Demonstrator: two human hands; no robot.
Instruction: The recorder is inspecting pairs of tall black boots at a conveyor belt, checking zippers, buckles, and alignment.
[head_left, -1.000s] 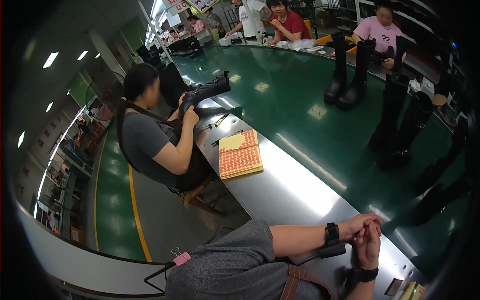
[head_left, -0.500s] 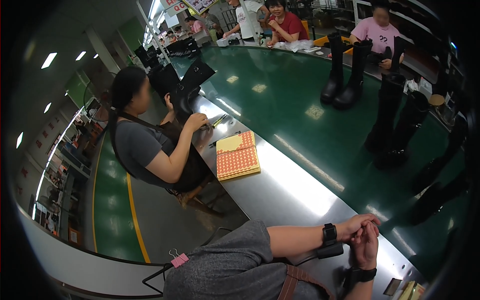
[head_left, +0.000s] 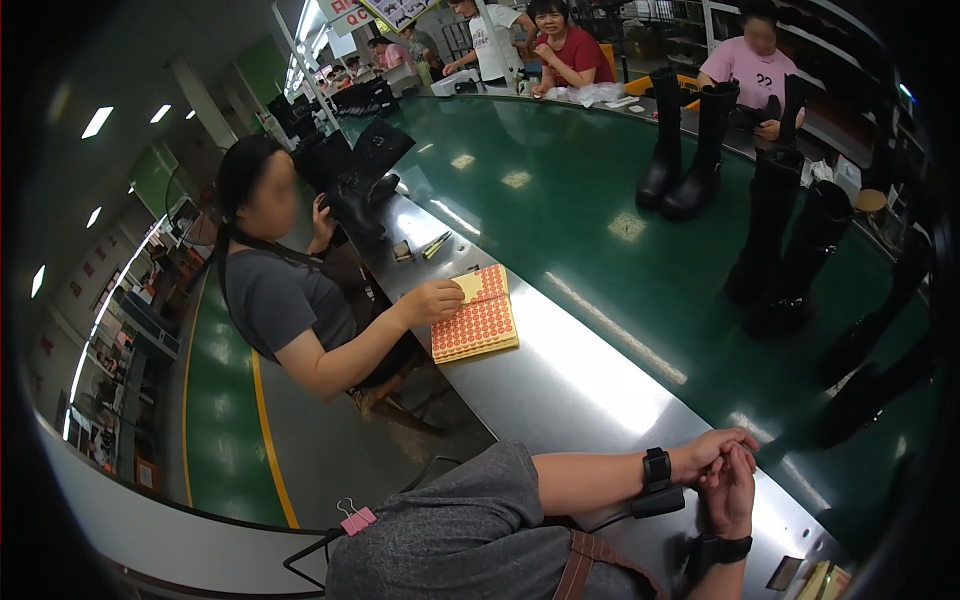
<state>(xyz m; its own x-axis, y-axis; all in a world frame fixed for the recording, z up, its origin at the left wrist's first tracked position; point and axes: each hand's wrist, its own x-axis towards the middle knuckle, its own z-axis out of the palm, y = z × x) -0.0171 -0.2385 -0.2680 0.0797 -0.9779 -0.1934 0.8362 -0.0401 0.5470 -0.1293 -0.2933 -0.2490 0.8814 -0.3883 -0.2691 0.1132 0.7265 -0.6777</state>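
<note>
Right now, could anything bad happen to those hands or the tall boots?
Maybe. The left hand and right hand rest clasped at the edge of the green belt, so a passing black boot might bump them. The boots stand tall and upright and could tip. The co-worker's hand lies on a sticker sheet near the steel ledge's edge; it might slide off.

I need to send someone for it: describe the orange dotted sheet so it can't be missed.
Start at the long steel bench edge running beside the green conveyor. Partway along, under the seated co-worker's hand, lies the flat sticker sheet. It alone is orange and covered in rows of round dots; its neighbours are tall black boots.
</note>
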